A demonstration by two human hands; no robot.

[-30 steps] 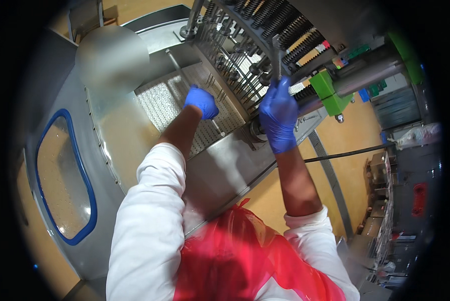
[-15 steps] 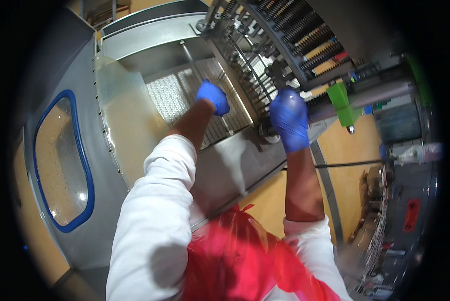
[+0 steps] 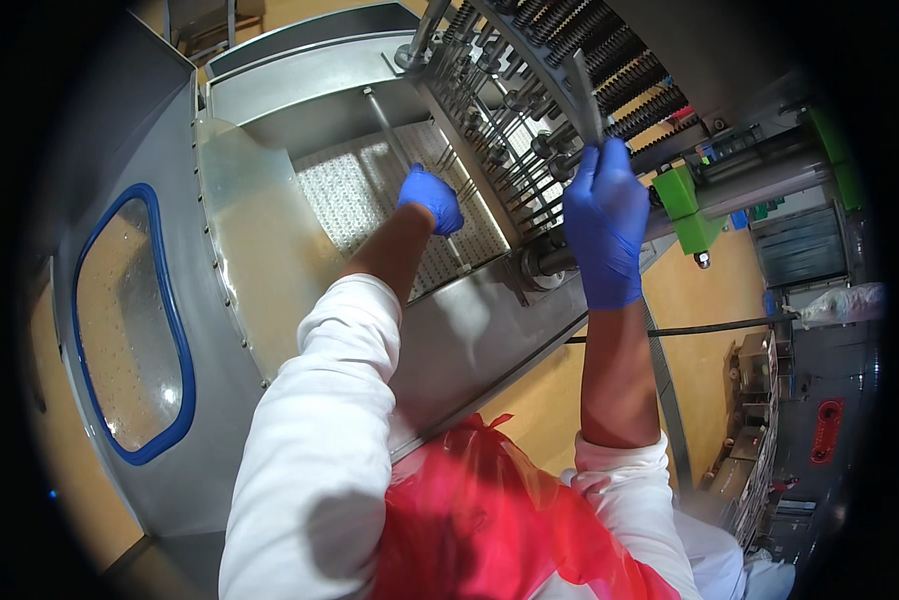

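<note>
My left hand (image 3: 431, 200), in a blue glove, is closed over a thin metal rod (image 3: 383, 125). This rod spans the opening of a steel machine, above a perforated metal bed (image 3: 344, 195). Further right, my blue-gloved right hand (image 3: 606, 225) grips the lower end of a flat grey metal bar (image 3: 584, 95). The bar points up and away in front of a rack of dark springs (image 3: 634, 105); its gripped end is hidden by the fingers. Beside the left hand, a row of thin metal needles (image 3: 504, 150) runs through a steel frame.
A cloudy plastic sheet (image 3: 254, 215) covers the left of the opening. Further left is a panel with a blue-rimmed window (image 3: 174, 345). A thick metal shaft with a green block (image 3: 681, 205) lies right of my right hand. A black cable (image 3: 714, 328) crosses above the yellow floor.
My right hand has moved slightly right and turned, and the flat metal bar now shows upright above it. My left hand stays on the rod.
</note>
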